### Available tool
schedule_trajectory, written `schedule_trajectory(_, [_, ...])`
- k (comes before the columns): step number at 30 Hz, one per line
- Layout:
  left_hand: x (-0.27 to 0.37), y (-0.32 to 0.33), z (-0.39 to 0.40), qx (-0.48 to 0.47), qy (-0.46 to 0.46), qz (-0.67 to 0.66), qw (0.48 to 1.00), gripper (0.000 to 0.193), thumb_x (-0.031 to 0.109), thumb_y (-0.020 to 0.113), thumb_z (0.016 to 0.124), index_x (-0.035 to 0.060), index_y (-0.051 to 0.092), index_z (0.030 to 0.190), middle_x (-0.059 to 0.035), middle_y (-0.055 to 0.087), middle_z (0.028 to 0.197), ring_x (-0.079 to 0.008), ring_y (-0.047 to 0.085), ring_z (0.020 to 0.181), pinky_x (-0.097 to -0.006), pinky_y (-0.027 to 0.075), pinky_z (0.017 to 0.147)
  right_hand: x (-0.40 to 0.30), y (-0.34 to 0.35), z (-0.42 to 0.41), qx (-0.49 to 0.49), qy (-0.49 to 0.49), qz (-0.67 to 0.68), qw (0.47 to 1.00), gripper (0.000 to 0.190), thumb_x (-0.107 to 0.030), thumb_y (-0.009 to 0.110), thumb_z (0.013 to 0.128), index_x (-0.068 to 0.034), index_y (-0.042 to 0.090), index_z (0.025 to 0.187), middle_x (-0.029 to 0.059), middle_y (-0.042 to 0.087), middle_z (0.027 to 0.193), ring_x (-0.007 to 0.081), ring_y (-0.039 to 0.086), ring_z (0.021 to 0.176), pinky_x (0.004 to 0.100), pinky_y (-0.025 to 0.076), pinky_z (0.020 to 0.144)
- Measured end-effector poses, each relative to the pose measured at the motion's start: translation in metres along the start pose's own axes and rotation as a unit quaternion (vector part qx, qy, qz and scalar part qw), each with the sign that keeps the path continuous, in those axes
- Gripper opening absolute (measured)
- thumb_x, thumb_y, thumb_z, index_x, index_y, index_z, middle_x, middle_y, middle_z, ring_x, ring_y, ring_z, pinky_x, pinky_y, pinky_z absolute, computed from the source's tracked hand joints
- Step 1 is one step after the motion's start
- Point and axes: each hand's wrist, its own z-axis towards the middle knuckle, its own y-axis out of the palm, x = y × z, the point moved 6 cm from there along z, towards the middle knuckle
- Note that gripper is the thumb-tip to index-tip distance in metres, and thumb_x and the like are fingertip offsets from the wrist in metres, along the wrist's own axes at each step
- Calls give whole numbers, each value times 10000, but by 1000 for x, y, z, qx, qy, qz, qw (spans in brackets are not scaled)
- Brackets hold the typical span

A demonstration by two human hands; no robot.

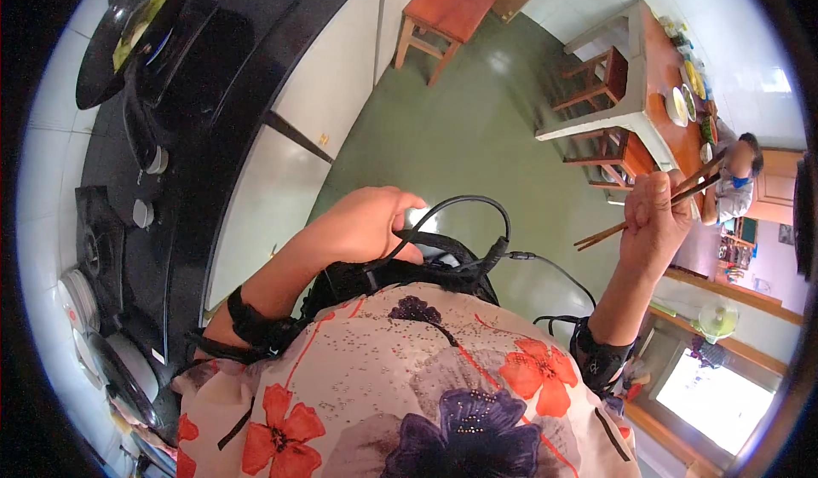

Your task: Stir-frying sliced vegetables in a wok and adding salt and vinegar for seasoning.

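Note:
My right hand (658,229) is raised on the right and closed around a pair of wooden chopsticks (601,235). One end of them sticks out to the left of the fist, and the darker ends point up and right. Before my waist, my left hand (358,225) has its thumb and fingers apart, with nothing seen between them. It is beside a black pouch (441,245), and a looped black cable (476,198) passes close in front of its fingers. Whether the hand touches the pouch is unclear.
Left, a black wok (96,72) with yellow-green food sits on the black counter (211,101) with stove knobs (143,213). Nearby are stacked plates (80,296) and a lid (118,382). A stool (447,5) stands ahead. Dishes (677,107) cover part of a table (661,62); a person (735,190) is beside it.

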Motion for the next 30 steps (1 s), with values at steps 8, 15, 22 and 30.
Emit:
schedule_trajectory(8, [9, -37, 49, 47, -79, 88, 992, 522, 276, 790, 670, 69, 615, 1117, -133, 641, 691, -317, 628, 673, -379, 473, 620, 30, 21, 74, -76, 31, 24, 996, 124, -141, 643, 891, -41, 577, 861, 19, 555, 642, 26, 325, 447, 180, 215, 393])
schedule_trajectory(15, [29, -61, 88, 112, -128, 100, 980, 530, 352, 734, 721, 56, 608, 1142, -167, 643, 742, -349, 629, 735, -394, 484, 667, 44, 39, 160, -159, 10, 42, 986, 204, -87, 582, 909, 5, 610, 1089, 131, 684, 908, 3, 307, 468, 168, 228, 411])
schedule_trajectory(22, [35, -65, 111, 126, -147, 143, 971, 512, 424, 722, 723, 88, 627, 1099, -186, 653, 864, -386, 626, 824, -445, 493, 711, 49, 68, 219, -209, 20, -8, 978, 219, -181, 612, 897, -7, 632, 1027, -4, 554, 660, 30, 358, 466, 186, 258, 422])
schedule_trajectory(30, [10, -72, 68, 233, -205, 28, 950, 447, 254, 658, 762, 122, 601, 1185, -116, 662, 772, -289, 634, 722, -396, 495, 660, -20, 174, 274, -225, -112, 237, 939, 520, -419, 326, 1008, -5, 574, 816, 35, 478, 596, 70, 371, 451, 209, 251, 380])
